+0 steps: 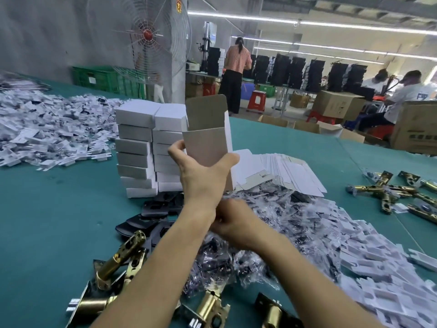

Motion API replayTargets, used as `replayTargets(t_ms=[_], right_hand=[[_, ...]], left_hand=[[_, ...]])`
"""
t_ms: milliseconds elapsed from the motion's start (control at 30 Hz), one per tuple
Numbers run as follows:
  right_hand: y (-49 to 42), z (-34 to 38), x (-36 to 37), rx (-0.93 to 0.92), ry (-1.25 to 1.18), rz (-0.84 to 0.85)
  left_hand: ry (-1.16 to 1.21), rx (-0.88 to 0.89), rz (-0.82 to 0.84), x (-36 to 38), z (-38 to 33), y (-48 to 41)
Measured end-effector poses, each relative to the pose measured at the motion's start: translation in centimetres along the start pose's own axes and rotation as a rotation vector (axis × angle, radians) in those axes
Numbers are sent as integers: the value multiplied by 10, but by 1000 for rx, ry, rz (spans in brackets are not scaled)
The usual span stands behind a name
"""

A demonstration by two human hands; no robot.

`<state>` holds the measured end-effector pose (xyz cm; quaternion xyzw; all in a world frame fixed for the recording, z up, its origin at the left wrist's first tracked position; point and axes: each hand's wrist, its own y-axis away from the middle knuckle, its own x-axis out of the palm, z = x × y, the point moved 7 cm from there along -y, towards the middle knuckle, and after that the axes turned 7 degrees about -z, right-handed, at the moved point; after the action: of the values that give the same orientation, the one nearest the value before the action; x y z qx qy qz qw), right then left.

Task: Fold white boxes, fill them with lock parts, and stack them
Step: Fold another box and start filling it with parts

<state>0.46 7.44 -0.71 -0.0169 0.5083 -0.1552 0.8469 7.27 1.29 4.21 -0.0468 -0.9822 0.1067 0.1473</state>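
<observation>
While the left hand (201,178) clamps the open white box (208,140) mid-frame, right hand (234,223) blurred below, grip unreadable, a hard squeeze could buckle it.

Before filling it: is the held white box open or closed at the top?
Open: the white box has its top flap up, inside visible.
</observation>
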Motion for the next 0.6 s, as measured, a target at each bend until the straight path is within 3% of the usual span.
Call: replayTargets(t_ms=[100,233,400,600], right_hand=[[-20,30,38,-139,130,113],[-31,43,85,-187,365,330],[-21,51,76,-187,258,245],[-15,45,62,-53,71,351]], left_hand=[[-56,40,20,-5,1,-6],[-92,70,36,-9,-2,-9],[-84,82,60,-9,-8,-7],[-82,88,60,-7,-10,-5]])
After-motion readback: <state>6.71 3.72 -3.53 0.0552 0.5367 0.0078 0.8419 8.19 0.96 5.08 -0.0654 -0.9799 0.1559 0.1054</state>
